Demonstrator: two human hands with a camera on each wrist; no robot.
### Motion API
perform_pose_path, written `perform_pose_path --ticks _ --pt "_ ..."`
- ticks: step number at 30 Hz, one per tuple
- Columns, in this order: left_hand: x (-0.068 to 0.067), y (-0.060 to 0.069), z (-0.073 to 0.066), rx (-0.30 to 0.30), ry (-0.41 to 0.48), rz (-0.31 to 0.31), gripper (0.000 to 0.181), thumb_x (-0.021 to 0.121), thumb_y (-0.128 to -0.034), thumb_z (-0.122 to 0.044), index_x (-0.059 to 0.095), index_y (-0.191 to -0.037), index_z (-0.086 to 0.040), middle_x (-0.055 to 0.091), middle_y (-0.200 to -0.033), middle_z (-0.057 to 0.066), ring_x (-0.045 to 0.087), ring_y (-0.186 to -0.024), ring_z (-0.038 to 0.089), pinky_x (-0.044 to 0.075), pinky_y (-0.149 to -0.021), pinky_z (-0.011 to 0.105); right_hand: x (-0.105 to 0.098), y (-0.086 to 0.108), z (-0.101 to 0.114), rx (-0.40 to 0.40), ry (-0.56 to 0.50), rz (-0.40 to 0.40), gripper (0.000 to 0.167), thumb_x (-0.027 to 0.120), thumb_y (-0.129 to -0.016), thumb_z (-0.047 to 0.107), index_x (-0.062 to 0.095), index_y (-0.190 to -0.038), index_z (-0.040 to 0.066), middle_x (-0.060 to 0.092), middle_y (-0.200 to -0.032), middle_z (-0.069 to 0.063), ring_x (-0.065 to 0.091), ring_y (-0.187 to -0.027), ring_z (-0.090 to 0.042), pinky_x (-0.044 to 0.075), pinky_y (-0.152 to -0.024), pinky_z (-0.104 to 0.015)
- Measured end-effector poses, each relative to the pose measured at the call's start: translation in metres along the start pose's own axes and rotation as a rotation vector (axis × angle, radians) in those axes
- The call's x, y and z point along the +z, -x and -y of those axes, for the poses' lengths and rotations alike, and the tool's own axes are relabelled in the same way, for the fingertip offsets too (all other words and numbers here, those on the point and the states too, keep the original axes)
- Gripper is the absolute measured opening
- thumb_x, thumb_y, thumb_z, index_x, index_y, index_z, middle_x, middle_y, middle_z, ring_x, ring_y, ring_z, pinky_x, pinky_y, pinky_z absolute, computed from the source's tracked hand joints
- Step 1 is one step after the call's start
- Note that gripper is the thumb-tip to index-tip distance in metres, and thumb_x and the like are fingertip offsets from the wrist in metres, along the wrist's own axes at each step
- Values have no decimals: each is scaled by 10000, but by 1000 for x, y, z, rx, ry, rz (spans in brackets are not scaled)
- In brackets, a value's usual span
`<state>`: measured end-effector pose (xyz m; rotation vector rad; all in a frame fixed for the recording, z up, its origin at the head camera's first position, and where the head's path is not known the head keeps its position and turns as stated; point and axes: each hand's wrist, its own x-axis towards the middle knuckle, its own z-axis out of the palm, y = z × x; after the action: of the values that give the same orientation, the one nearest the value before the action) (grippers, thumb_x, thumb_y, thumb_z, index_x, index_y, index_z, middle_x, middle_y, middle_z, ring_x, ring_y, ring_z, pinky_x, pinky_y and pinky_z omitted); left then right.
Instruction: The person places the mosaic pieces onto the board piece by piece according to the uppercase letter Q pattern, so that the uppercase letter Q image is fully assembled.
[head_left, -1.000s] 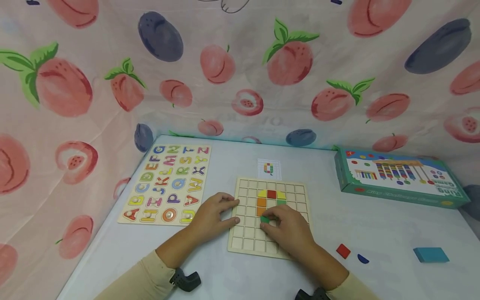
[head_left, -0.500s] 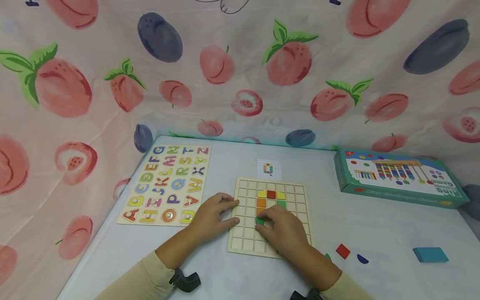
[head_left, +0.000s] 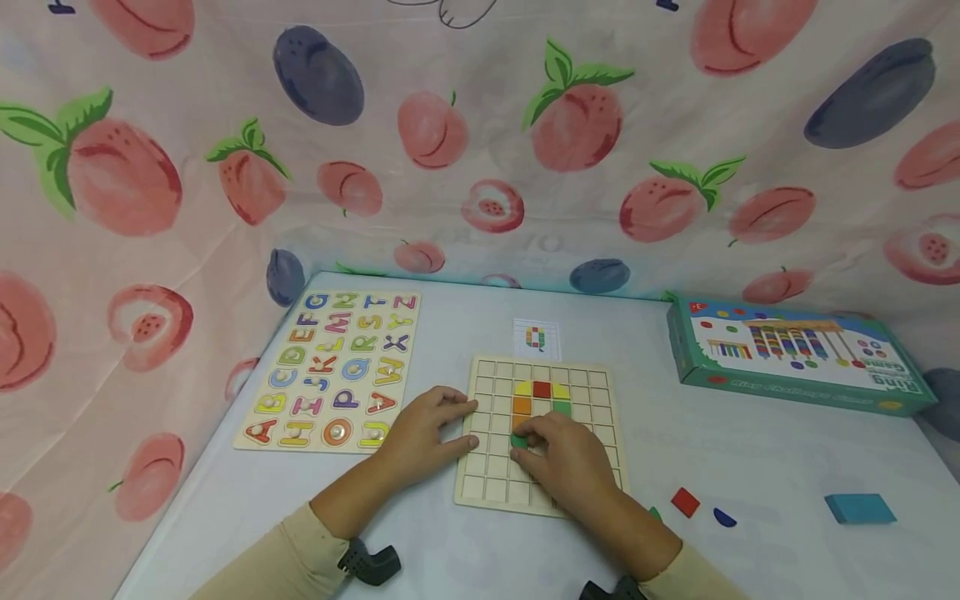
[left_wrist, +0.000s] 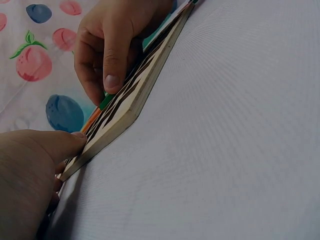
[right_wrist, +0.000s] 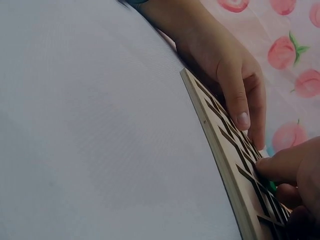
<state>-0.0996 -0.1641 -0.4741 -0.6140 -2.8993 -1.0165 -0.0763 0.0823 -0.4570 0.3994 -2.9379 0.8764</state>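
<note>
A wooden grid board [head_left: 486,465] lies on the table. My left hand [head_left: 425,433] rests its thumb and fingertips on the board's left edge. Over the lower middle cells, my right hand [head_left: 573,462] pinches a small green piece [head_left: 518,442] between thumb and fingers, below an orange square [head_left: 521,405]. The fingers partly hide its shape. At the top of the pattern, a red square [head_left: 542,389] sits between yellow pieces [head_left: 523,388], with a green square [head_left: 562,407] lower on the right. In the left wrist view, the pinched green piece [left_wrist: 106,101] meets the board's surface.
Behind the board lies a small pattern card [head_left: 536,338]. An alphabet puzzle [head_left: 348,367] is at left, a green game box [head_left: 798,354] at back right. Loose on the right are a red square [head_left: 686,502], blue half-circle [head_left: 724,517], green piece [head_left: 656,512] and blue block [head_left: 860,508].
My right hand has shifted slightly left with the green piece, then stayed there. A loose green piece now shows beside the right forearm. The left hand has kept its place.
</note>
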Motion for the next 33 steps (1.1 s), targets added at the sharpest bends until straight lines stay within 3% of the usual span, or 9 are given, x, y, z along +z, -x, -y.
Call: perform_pose_path --ticks 22,27,33 --pt "1 0 0 -1 -7 -1 520 878 -907 -332 745 -1378 -158 648 -1324 -16 608 -1265 198 515 -1070 428 -9 -2 0 12 -7 63 213 923 -842 194 789 -1007 210 658 -907 109 609 -835 -70 533 -765 -339" --pt "1 1 -1 -10 -17 2 521 875 -908 -338 744 -1382 -167 646 -1328 -16 605 -1262 203 513 -1072 432 -12 4 -2 35 3 66 262 927 -831 212 805 -1063 212 699 -987 103 617 -876 -71 542 -791 -350" --pt "0 0 -1 -11 -14 2 528 878 -905 -331 741 -1385 -160 643 -1330 -13 606 -1251 200 513 -1066 429 -24 14 -9 92 26 71 267 910 -836 267 811 -1081 234 683 -976 130 561 -816 -82 503 -728 -320"
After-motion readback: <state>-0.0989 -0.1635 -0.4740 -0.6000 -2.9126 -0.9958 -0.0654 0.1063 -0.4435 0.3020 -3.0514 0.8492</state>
